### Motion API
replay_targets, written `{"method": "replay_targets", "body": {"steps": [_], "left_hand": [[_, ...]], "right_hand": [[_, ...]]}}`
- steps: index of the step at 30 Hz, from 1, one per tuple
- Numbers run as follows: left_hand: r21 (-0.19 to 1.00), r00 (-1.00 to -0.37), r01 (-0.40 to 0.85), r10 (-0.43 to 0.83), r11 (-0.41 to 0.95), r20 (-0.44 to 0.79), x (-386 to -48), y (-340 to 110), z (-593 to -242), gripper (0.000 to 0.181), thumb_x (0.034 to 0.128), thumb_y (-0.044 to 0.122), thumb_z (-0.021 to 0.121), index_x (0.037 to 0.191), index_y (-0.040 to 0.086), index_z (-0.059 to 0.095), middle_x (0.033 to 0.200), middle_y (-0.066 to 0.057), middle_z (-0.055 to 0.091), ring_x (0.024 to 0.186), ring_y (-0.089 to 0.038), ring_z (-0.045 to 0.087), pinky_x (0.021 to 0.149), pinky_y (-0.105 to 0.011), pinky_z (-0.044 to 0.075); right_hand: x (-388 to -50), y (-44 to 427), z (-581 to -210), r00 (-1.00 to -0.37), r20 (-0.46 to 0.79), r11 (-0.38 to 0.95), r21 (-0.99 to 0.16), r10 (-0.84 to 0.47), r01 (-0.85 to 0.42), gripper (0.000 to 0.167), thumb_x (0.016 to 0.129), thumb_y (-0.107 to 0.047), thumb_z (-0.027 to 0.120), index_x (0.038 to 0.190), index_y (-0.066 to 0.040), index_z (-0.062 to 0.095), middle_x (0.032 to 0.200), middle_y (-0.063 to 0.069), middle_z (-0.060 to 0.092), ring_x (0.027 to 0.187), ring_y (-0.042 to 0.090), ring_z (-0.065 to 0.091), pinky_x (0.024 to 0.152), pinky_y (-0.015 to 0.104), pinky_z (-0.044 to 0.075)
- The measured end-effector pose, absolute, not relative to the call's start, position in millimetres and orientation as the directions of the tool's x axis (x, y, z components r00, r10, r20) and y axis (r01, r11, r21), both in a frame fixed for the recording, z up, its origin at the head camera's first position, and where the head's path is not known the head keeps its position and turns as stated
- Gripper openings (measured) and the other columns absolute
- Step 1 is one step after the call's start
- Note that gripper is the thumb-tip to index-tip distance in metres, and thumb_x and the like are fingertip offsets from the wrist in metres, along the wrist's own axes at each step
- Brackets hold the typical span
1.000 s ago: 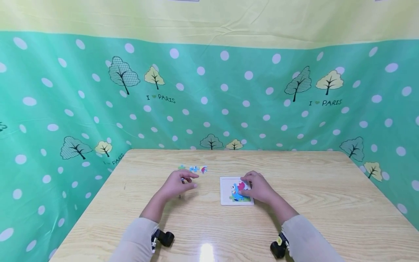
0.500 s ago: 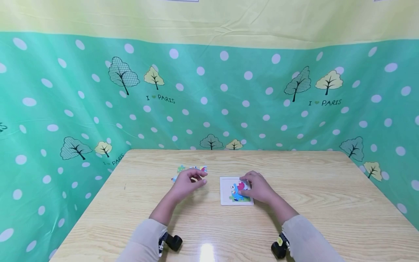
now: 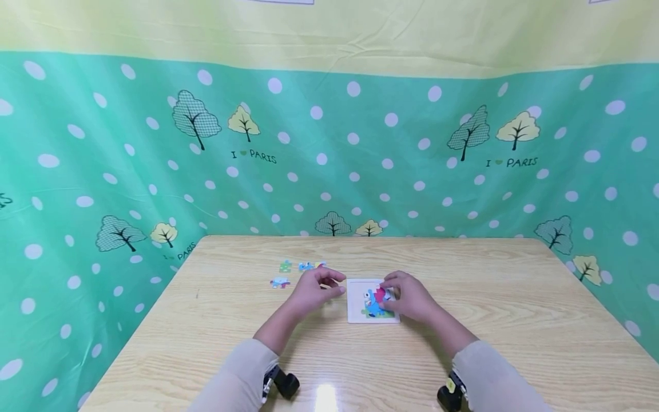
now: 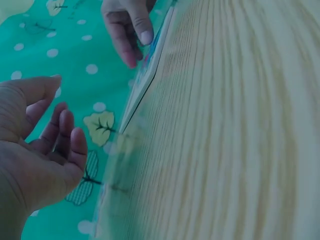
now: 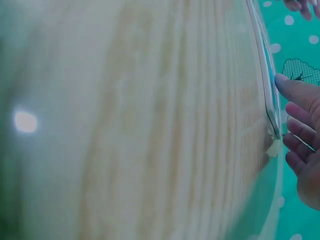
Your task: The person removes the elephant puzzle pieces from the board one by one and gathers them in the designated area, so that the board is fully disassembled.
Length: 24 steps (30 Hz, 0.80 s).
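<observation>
In the head view a square white puzzle tray [image 3: 356, 303] lies on the table. Joined puzzle pieces [image 3: 373, 303] with a blue cartoon figure and a red patch fill part of its right side. My right hand [image 3: 409, 294] is over the tray's right side, its thumb and fingertips resting on the pieces around the red patch. The right wrist view has this thumb [image 5: 287, 85] against the puzzle surface, the other fingers apart from it. Just left of the tray hovers my left hand [image 3: 314, 290]; in the left wrist view its fingers [image 4: 62, 132] are loosely bent, holding nothing.
Loose puzzle pieces lie on the back left of the wooden table [image 3: 231, 320]: a green one [image 3: 285, 266], a blue one [image 3: 306, 266], a white-and-blue one [image 3: 280, 282], and one partly behind my left hand. A green dotted curtain [image 3: 288, 171] hangs behind.
My left hand has moved right, from beside the loose pieces to the tray's left edge, uncovering the white-and-blue piece. The right hand has stayed on the tray almost unmoved.
</observation>
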State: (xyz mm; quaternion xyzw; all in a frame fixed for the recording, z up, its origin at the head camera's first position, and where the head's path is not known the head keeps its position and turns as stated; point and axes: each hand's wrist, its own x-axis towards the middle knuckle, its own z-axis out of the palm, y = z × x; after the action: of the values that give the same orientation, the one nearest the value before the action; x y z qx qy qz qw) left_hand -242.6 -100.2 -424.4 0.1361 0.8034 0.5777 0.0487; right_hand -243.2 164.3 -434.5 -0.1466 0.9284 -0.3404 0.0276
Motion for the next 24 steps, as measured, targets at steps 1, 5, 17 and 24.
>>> {"method": "replay_targets", "body": {"steps": [1, 5, 17, 24], "left_hand": [[0.942, -0.957, 0.158, 0.281, 0.296, 0.072, -242.6, -98.0, -424.9, 0.029, 0.0903, 0.009, 0.079, 0.116, -0.003, 0.073, 0.104, -0.011, 0.069, 0.093, -0.018, 0.062, 0.072, -0.027, 0.053], [0.944, -0.953, 0.141, 0.299, 0.297, 0.048, -242.8, -89.4, -426.4, 0.029, 0.09, 0.009, 0.08, 0.116, -0.002, 0.074, 0.108, -0.014, 0.07, 0.094, -0.018, 0.062, 0.075, -0.028, 0.054], [0.929, -0.95, 0.123, 0.312, 0.35, 0.008, -247.6, -68.9, -428.8, 0.029, 0.0873, 0.009, 0.082, 0.114, 0.001, 0.076, 0.108, -0.018, 0.07, 0.092, -0.017, 0.06, 0.077, -0.029, 0.051], [0.891, -0.939, 0.16, 0.345, 0.424, 0.004, -248.9, -58.1, -430.5, 0.027, 0.0871, 0.01, 0.081, 0.112, 0.003, 0.077, 0.106, -0.009, 0.071, 0.091, -0.014, 0.06, 0.078, -0.029, 0.053]], "right_hand": [[-242.6, 164.2, -434.2, -0.955, 0.047, 0.726, -0.639, -0.292, -0.253, 0.043, 0.086, -0.013, 0.086, 0.124, 0.0, 0.073, 0.136, 0.016, 0.06, 0.134, 0.043, 0.05, 0.115, 0.058, 0.037], [-241.0, 163.4, -433.9, -0.953, 0.046, 0.731, -0.63, -0.301, -0.261, 0.045, 0.085, -0.015, 0.088, 0.124, -0.001, 0.073, 0.139, 0.018, 0.059, 0.137, 0.045, 0.047, 0.115, 0.06, 0.036], [-239.5, 166.5, -435.7, -0.929, 0.057, 0.732, -0.599, -0.366, -0.325, 0.049, 0.081, -0.02, 0.091, 0.122, 0.001, 0.074, 0.135, 0.018, 0.062, 0.133, 0.045, 0.05, 0.113, 0.06, 0.037], [-240.8, 165.9, -436.9, -0.932, 0.057, 0.72, -0.619, -0.358, -0.314, 0.045, 0.082, -0.018, 0.09, 0.12, 0.0, 0.074, 0.133, 0.018, 0.063, 0.131, 0.044, 0.052, 0.112, 0.06, 0.039]]}}
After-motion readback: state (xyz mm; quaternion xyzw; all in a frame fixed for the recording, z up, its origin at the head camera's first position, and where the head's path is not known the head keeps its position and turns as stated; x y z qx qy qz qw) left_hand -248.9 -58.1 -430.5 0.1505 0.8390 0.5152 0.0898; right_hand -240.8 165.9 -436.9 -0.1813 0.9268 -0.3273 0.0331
